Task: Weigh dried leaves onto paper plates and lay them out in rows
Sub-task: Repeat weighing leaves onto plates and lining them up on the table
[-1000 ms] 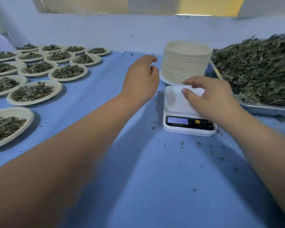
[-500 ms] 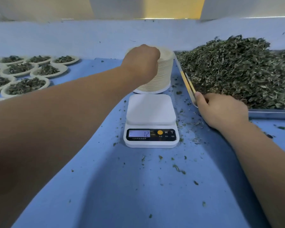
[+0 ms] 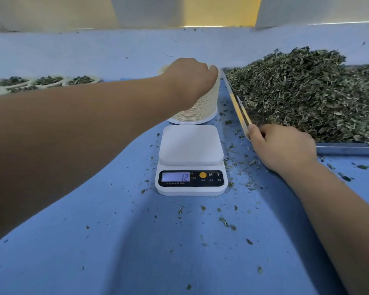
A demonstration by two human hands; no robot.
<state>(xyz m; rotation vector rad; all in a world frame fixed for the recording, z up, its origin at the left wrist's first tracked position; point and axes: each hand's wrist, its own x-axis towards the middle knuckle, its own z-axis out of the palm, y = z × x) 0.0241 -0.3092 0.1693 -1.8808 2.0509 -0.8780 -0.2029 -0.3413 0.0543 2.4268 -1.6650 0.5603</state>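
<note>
Both: left hand [image 3: 190, 77] clutching plate stack [image 3: 202, 108], right hand [image 3: 283, 147] gripping tray [image 3: 347, 149].

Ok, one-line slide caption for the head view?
Left hand curled on the plate stack, right hand gripping the tray corner, bare scale between.

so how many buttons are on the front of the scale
3, in a row on the scale front panel, right of the display: the orange round button, then the M button, then the T button at far right. Nothing covers the panel.
</note>
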